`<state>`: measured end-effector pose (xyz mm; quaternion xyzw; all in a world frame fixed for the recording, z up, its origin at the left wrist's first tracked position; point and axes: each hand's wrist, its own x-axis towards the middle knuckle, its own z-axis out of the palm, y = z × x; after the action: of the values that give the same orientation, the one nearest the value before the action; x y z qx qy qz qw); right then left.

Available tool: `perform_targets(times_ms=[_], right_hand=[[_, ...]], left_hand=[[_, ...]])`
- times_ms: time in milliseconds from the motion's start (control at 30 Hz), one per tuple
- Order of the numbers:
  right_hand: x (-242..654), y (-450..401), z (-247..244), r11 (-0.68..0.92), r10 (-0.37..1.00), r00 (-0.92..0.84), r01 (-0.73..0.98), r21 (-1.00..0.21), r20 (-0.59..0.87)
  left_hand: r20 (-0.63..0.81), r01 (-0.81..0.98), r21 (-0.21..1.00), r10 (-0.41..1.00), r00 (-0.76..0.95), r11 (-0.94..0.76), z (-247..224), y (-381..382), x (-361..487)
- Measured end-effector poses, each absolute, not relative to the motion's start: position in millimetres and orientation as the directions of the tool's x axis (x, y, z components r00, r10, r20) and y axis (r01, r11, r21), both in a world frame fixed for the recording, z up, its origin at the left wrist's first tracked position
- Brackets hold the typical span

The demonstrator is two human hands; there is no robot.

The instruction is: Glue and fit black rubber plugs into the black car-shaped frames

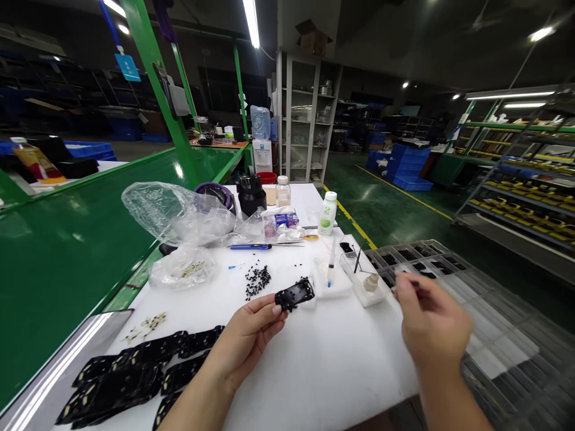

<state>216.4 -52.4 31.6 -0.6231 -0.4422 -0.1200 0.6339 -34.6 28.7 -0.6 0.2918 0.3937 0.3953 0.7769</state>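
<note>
My left hand point(251, 338) grips one end of a black plastic part point(295, 294) over the white table, thumb on top and fingers beneath. Small black pieces cling to that part. Off to the right, my right hand point(433, 317) is raised near the table's right edge, fingers curled together; something small and dark shows at the fingertips, too blurred to make out. Beyond the held part lies a scatter of small black pieces point(257, 281). Rows of black parts point(121, 383) lie at the lower left, with small cream pieces point(153, 323) behind them.
A syringe point(331, 263) lies on a white foam block. Beside it is a clear tray point(366, 299) with a small jar point(371, 282). A blue knife point(250, 246), plastic bags point(179, 221) and a white bottle point(327, 214) are further back. Divided trays point(422, 257) stand at the right.
</note>
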Motion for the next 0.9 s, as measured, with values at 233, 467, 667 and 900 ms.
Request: perform_targets(times_ms=[233, 467, 667, 900], right_hand=[[266, -38, 19, 0.036, 0.560, 0.586, 0.689, -0.724, 0.586], [274, -33, 16, -0.057, 0.587, 0.622, 0.670, -0.740, 0.518], [246, -30, 11, -0.022, 0.699, 0.461, 0.778, -0.628, 0.547], [162, -28, -7, 0.420, 0.881, 0.010, 0.444, -0.791, 0.474]], left_hand=[[-0.376, -0.329, 0.797, 0.842, 0.387, 0.507, -2, 30, -34], [-0.379, -0.319, 0.806, 0.848, 0.369, 0.499, -3, 31, -33], [-0.389, -0.322, 0.803, 0.851, 0.354, 0.501, -3, 29, -34], [-0.362, -0.296, 0.815, 0.836, 0.412, 0.498, -6, 28, -32]])
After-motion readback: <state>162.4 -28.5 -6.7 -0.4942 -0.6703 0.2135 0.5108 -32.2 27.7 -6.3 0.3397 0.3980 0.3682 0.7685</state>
